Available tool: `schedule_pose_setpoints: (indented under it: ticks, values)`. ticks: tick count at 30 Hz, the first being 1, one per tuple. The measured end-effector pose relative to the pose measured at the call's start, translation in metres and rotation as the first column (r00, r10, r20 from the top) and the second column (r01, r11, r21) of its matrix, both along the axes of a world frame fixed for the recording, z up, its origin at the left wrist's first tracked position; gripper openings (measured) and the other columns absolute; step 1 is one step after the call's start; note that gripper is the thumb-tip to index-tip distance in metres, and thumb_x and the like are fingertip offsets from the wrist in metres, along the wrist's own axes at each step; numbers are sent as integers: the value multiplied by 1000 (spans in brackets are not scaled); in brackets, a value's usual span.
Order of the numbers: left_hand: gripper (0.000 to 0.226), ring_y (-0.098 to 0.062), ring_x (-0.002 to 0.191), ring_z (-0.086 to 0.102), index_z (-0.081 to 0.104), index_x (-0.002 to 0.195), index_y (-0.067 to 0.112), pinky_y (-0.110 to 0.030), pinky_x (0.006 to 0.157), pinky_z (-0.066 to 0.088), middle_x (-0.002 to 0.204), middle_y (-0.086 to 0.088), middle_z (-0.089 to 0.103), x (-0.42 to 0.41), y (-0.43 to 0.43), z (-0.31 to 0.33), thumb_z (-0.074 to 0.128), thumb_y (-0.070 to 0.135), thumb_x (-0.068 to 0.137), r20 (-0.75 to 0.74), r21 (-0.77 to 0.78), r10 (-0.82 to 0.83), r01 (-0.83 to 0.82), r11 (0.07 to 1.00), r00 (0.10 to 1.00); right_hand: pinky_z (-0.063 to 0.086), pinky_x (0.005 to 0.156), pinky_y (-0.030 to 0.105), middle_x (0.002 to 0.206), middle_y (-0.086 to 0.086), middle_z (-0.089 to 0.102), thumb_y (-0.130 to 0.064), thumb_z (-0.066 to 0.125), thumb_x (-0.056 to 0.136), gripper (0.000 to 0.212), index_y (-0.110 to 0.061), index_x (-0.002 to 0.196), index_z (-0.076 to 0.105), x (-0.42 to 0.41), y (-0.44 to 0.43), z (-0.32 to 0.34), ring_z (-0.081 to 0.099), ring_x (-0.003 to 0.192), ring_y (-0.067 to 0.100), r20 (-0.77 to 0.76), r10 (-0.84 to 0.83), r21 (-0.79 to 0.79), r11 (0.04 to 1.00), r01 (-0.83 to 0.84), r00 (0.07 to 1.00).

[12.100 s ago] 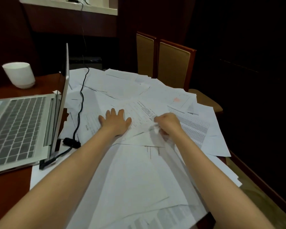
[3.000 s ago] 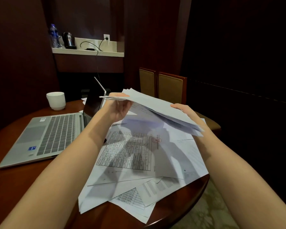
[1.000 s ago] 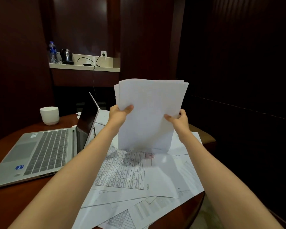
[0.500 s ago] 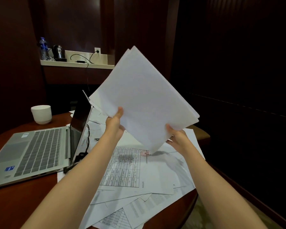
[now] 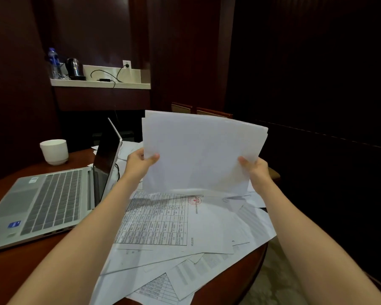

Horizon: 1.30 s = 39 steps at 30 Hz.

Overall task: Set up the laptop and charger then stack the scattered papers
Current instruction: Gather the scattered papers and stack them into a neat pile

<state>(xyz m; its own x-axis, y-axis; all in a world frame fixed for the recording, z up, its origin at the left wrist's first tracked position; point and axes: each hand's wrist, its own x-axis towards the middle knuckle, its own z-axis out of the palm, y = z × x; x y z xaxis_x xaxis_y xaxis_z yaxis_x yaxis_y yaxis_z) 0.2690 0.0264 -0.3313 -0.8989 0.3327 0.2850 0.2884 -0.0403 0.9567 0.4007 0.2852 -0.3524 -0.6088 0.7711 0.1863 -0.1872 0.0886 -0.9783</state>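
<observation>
The sheaf [image 5: 198,153], tilted cornerwise in the air half a second earlier, now stood upright at the centre of the frame, its bottom edge on the loose papers [image 5: 163,219]. The left hand [image 5: 139,164] and right hand [image 5: 256,168] each pinched a side edge. It was probably being squared, and many sheets remained unstacked.

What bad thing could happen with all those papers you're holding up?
The paper bundle is pinched only at its side edges by the left hand and right hand, so sheets might slip out. Loose sheets overhang the table edge and could slide to the floor.
</observation>
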Motion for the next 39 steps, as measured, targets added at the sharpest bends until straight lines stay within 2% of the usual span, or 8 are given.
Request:
schedule_pose_setpoints:
  ticks: [5,11,15,20,24,29,34,39]
  values:
    - [33,-18,92,57,51,113,17,-28,77,43,97,3,60,-2,-7,-6,67,18,84,35,32,-8,7,999,999,48,70,27,104,1,63,-13,68,83,31,-12,113,57,9,-3,8,60,90,16,-38,107,32,994,-106,994]
    - [56,-19,102,52,47,127,11,-32,88,41,110,-1,57,-1,0,-11,72,18,78,49,73,18,-22,997,999,43,83,34,111,3,62,-30,78,63,64,-11,120,55,7,-14,-1,56,101,22,-11,168,15,986,-168,986]
    - [64,-19,103,53,39,133,14,-34,86,44,116,0,54,-5,-3,-11,72,20,78,4,109,41,-41,993,999,46,70,26,107,1,62,-15,71,80,37,-14,114,56,4,-12,2,58,95,19,-73,150,-3,989,-150,986]
    - [61,-19,101,52,40,131,11,-31,81,41,112,0,54,-2,3,-14,71,20,79,25,122,46,-49,991,999,46,83,35,109,3,62,-12,71,80,40,-13,117,56,0,-13,-4,57,102,24,-50,152,3,988,-152,987]
    - [65,-19,100,55,34,137,15,-34,84,43,115,0,56,-5,-2,-15,69,21,82,71,217,54,-69,974,996,48,71,30,107,0,62,-16,73,78,41,-16,115,55,1,-12,1,59,92,17,-87,152,2,988,-153,985]
    - [51,-16,99,49,47,126,11,-31,87,39,108,2,55,1,3,-23,70,19,81,67,88,47,-53,995,997,47,92,39,110,2,62,-16,74,78,49,-13,122,53,-3,-13,-7,57,105,24,-33,157,3,988,-157,987]
    - [51,-18,94,57,45,128,11,-32,81,43,108,0,58,-7,0,-19,68,20,83,78,176,86,-99,979,993,50,82,37,112,4,63,-29,75,75,52,-14,121,55,-5,-14,-4,59,101,25,-104,124,-25,992,-127,987]
    - [37,-14,100,50,43,129,8,-29,82,39,118,-2,54,-6,6,-33,51,18,95,36,46,115,-117,992,993,46,84,36,112,5,60,-27,64,86,41,-9,121,54,-6,-19,-11,56,102,24,-55,95,-11,995,-96,994]
